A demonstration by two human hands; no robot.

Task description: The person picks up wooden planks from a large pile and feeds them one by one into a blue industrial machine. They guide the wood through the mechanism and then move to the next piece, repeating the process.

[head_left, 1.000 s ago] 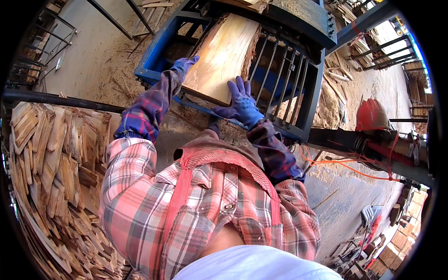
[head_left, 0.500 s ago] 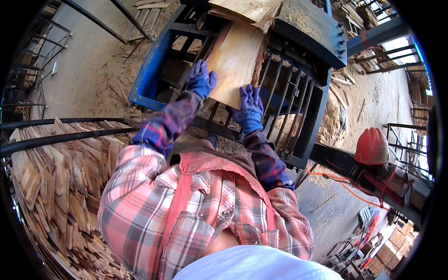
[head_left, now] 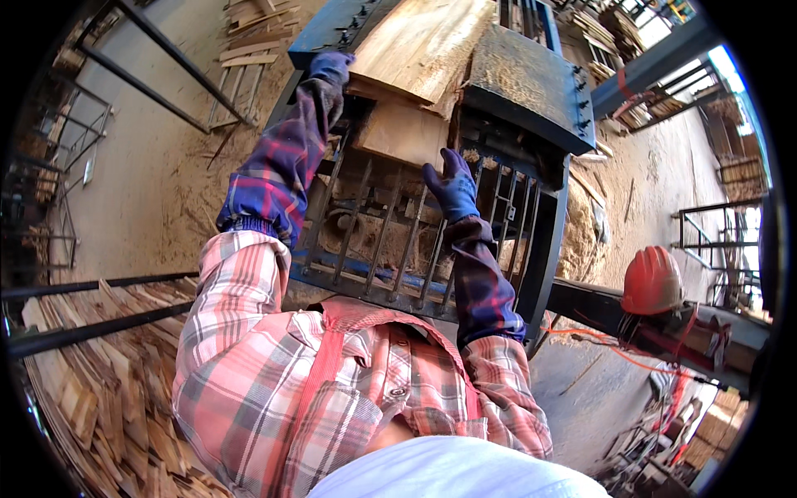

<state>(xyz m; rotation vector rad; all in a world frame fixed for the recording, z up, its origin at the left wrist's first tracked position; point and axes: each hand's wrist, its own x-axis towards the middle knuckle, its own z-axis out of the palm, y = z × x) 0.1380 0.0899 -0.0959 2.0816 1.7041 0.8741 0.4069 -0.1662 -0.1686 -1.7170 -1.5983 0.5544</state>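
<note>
A wooden board (head_left: 403,134) lies on the dark bars (head_left: 398,236) of a blue-framed machine, its far part under a larger, rough-edged slab of wood (head_left: 423,46). Both my hands wear blue gloves. My left hand (head_left: 330,68) is stretched far forward at the left edge of the upper slab; its fingers are too unclear to tell whether they grip it. Just off the near right corner of the lower board is my right hand (head_left: 453,187), thumb and fingers apart, with nothing in it.
A sawdust-covered metal cover (head_left: 531,87) stands right of the slab. Scrap wood strips (head_left: 108,373) fill a railed rack at my left. On a dark beam at my right rests a red hard hat (head_left: 652,280), with an orange cord (head_left: 581,334) nearby.
The lower board has slid forward, farther under the upper slab. My left hand has left it and reached forward to the slab's left edge. My right hand has come off the board's near end.
</note>
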